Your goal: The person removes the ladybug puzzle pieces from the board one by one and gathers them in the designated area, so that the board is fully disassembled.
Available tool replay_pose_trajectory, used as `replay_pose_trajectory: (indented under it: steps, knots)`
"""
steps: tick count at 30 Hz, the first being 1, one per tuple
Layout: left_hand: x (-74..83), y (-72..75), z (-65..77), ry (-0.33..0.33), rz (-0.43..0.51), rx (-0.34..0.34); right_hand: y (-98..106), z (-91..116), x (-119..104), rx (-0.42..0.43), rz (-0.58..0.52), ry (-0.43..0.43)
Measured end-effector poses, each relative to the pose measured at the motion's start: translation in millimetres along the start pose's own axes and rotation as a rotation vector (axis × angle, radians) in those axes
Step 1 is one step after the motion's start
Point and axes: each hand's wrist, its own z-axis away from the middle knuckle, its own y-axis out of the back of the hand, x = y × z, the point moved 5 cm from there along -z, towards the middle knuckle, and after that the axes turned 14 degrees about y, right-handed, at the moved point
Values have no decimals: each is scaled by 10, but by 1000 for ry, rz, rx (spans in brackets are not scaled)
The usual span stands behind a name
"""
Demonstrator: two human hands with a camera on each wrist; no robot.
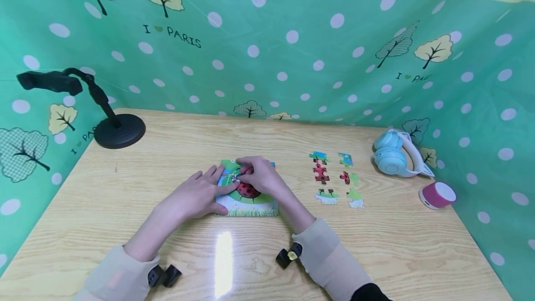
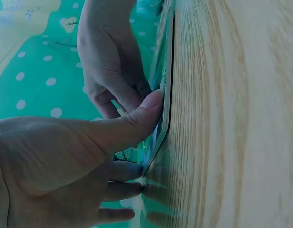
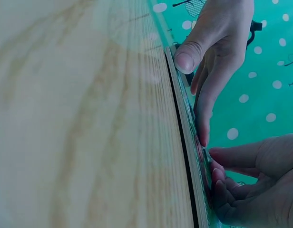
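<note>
A ladybug jigsaw puzzle (image 1: 255, 209) in a flat board lies on the table in front of me. My left hand (image 1: 200, 196) rests at its left side with straight, spread fingers. The index fingertip touches the picture near the ladybug, and the thumb lies on the near-left edge, also in the left wrist view (image 2: 137, 121). From the right, my right hand (image 1: 261, 175) reaches over the upper part of the picture. Its fingers are curled, pinching a puzzle piece (image 3: 207, 154) low against the board; most of that piece is hidden by the fingers.
Several loose puzzle pieces (image 1: 321, 173) lie in two columns right of the board. Farther right are light-blue headphones (image 1: 390, 159) and a pink-and-white cylinder (image 1: 437, 195). A black stand (image 1: 119, 131) occupies the back left, before a green patterned curtain (image 1: 267, 59).
</note>
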Motion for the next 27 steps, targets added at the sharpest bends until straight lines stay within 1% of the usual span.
replay_pose_trajectory:
  steps: [6, 13, 27]
  knots:
    - [3, -6, -5, 6, 3, -15, 3, 1, 12, 25, -10, -5]
    - [-5, -11, -17, 11, 8, -23, 14, 4, 10, 51, 6, -6]
    - [-6, -2, -8, 10, 18, -22, 19, 6, 17, 70, 7, -16]
